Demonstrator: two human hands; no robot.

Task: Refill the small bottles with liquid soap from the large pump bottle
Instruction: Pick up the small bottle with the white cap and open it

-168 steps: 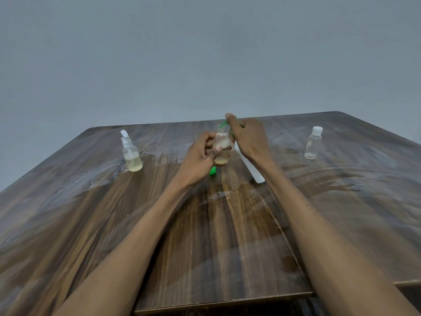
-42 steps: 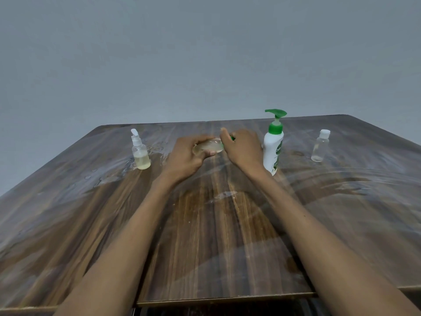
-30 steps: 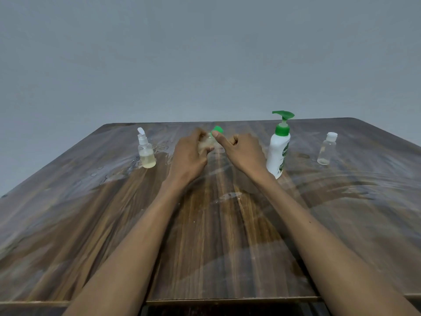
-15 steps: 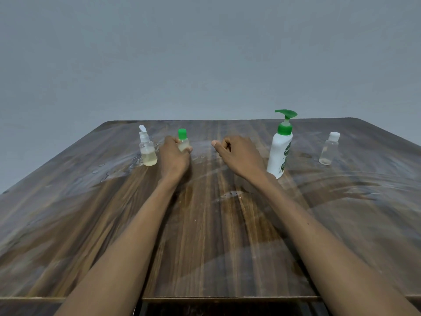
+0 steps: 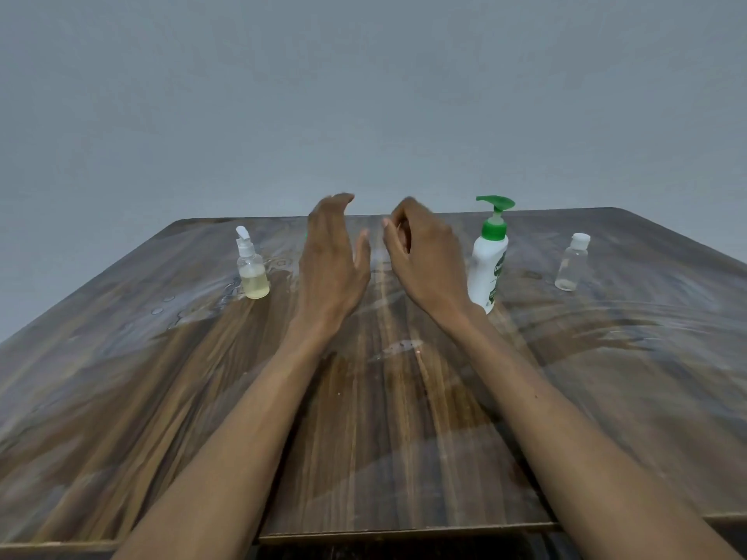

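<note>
The white pump bottle with a green pump stands upright right of centre. A small spray bottle with yellowish liquid stands at the left. At the right stands a small clear bottle with a white cap, nearly empty. My left hand hovers above the table with relaxed fingers and holds nothing. My right hand hovers beside it, fingers loosely curled, also holding nothing. The green-capped small bottle is hidden behind my left hand; only a green sliver shows at the hand's left edge.
The brown wooden table has a glossy top with wet smears around the spray bottle and near the centre. A plain grey wall rises behind the far edge. The table's front edge lies close to me.
My left hand has let go of the green-capped bottle and lifted with its fingers spread. My right hand has risen a little as well. The other bottles stay where they were.
</note>
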